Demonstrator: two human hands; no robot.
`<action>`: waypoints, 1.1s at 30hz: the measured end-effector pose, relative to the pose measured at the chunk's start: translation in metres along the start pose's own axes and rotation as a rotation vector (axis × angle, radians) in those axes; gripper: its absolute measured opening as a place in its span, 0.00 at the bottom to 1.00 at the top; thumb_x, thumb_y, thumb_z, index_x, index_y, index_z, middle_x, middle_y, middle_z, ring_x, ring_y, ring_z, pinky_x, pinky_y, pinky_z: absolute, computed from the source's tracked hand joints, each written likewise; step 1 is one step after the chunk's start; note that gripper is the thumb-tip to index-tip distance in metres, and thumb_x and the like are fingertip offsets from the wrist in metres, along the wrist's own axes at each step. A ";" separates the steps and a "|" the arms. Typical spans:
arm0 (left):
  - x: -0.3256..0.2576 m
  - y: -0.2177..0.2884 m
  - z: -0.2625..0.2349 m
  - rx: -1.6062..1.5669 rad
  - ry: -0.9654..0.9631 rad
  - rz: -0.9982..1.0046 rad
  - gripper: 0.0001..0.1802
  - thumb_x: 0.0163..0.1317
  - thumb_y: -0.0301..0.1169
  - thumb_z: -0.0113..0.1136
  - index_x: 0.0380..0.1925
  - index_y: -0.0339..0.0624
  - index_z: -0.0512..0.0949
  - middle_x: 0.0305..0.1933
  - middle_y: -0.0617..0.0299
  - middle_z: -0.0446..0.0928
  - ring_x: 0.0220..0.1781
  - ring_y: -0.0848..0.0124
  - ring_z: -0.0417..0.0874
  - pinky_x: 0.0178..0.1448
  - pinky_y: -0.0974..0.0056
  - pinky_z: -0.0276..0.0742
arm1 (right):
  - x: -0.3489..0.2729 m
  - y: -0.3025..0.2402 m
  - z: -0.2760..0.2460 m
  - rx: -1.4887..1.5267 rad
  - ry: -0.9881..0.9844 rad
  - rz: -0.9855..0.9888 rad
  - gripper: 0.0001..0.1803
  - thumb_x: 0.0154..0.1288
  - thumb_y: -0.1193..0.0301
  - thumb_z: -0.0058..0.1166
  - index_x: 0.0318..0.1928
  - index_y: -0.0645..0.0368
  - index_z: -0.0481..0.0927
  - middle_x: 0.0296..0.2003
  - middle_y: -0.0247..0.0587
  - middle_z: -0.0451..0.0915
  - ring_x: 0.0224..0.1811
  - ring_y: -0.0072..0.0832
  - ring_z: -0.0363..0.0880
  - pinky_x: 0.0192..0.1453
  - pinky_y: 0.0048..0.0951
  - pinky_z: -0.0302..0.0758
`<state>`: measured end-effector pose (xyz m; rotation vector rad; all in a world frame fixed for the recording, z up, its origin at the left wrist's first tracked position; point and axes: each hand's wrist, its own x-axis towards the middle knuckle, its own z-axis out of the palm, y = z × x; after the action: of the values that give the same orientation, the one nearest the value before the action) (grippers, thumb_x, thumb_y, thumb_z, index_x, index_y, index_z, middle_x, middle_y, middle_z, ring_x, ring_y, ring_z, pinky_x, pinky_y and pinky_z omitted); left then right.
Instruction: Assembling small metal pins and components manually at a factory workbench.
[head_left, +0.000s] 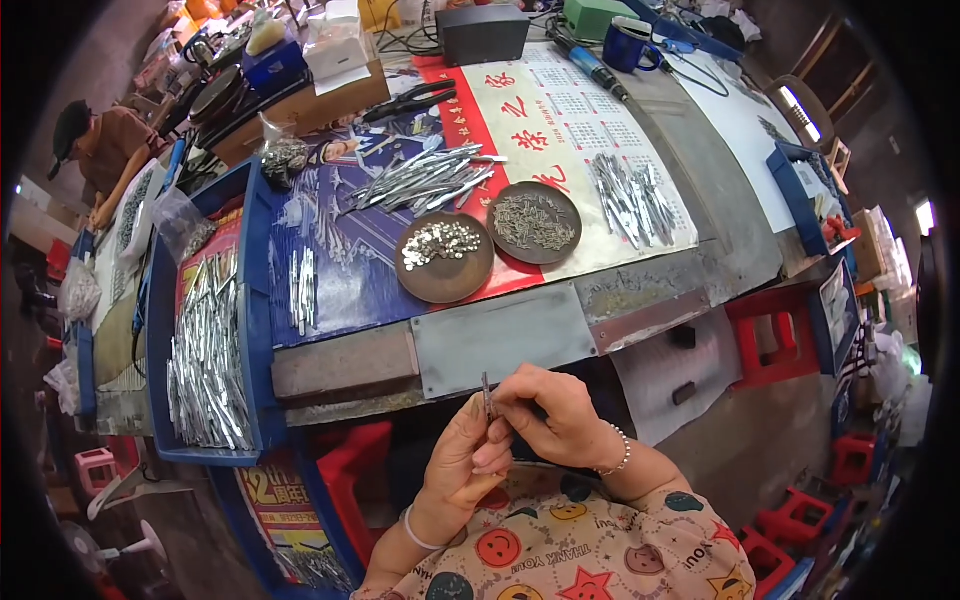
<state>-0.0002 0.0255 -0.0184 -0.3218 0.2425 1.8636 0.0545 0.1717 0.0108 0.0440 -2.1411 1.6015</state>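
Note:
In front of my body, just off the bench's near edge, my left hand [462, 455] pinches a slim metal strip [487, 385] that points upward. My right hand [553, 415] has its fingers closed at the same strip, against the left fingertips. Ahead of them lie two round brown dishes: one [446, 287] holds shiny small discs [440, 243], the other [571, 238] small thin metal pins [533, 220]. Loose silver strips [430, 180] are heaped behind the dishes. Another pile of strips [633, 200] lies to the right, and a short row [303, 290] to the left.
A blue tray [262, 380] full of metal strips [210, 360] stands at left. Pliers [410, 100], a blue power screwdriver [592, 70], a dark box [483, 36] and a blue mug [628, 47] sit farther back. Red stools [775, 340] stand right. Another person [105, 150] works far left.

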 end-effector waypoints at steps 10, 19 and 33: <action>0.003 -0.007 0.010 0.113 0.158 -0.009 0.09 0.70 0.37 0.49 0.42 0.44 0.70 0.29 0.70 0.64 0.19 0.86 0.62 0.20 0.81 0.58 | -0.004 0.002 -0.007 -0.136 -0.022 -0.059 0.10 0.52 0.84 0.55 0.35 0.60 0.75 0.25 0.40 0.74 0.24 0.36 0.77 0.26 0.29 0.72; -0.011 -0.025 0.034 1.180 0.093 0.403 0.15 0.69 0.35 0.48 0.50 0.38 0.67 0.26 0.72 0.61 0.27 0.86 0.63 0.32 0.79 0.62 | -0.012 0.006 0.002 -0.356 0.026 -0.272 0.15 0.55 0.76 0.54 0.44 0.63 0.72 0.30 0.42 0.73 0.31 0.37 0.76 0.30 0.31 0.75; -0.008 0.023 0.023 0.555 0.333 0.322 0.19 0.73 0.45 0.37 0.34 0.44 0.71 0.15 0.68 0.63 0.13 0.80 0.62 0.16 0.78 0.58 | 0.015 0.011 0.045 -0.026 0.056 -0.055 0.04 0.65 0.75 0.49 0.36 0.62 0.69 0.32 0.42 0.71 0.32 0.41 0.74 0.34 0.34 0.71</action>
<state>-0.0224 0.0189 0.0057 -0.2118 1.0675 1.9557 0.0226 0.1381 -0.0028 0.0490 -2.0993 1.5256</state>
